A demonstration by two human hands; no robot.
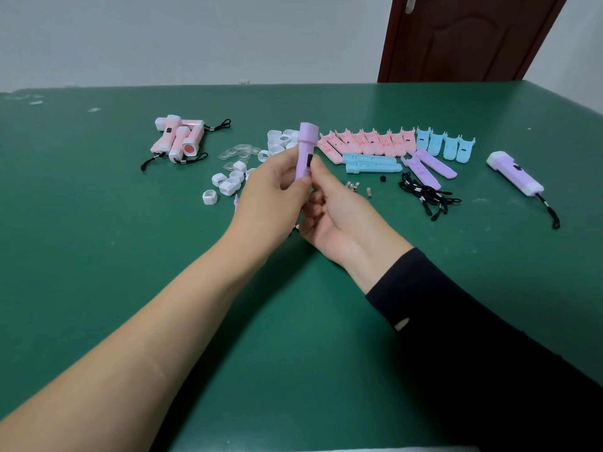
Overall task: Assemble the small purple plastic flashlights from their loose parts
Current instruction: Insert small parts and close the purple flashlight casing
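Note:
A purple flashlight body (pixel 306 148) stands nearly upright above the table's middle, wide end up, with no white caps on it. My left hand (pixel 275 194) grips its lower barrel from the left. My right hand (pixel 329 207) holds it from the right, thumb pressed by the dark switch slot. Loose purple half-shells (pixel 427 166) lie to the right. A finished purple flashlight (pixel 515 174) with white caps and a black strap lies at the far right. White caps (pixel 228 182) and clear lenses (pixel 238 153) lie left of my hands. Black straps (pixel 427 194) are piled to the right.
Finished pink flashlights (pixel 181 141) are heaped at the back left. Pink half-shells (pixel 365 143) and blue half-shells (pixel 447 145) line the back of the green table (pixel 98 256). Small metal contacts (pixel 354 185) lie by my right hand. A brown door (pixel 463 37) stands behind.

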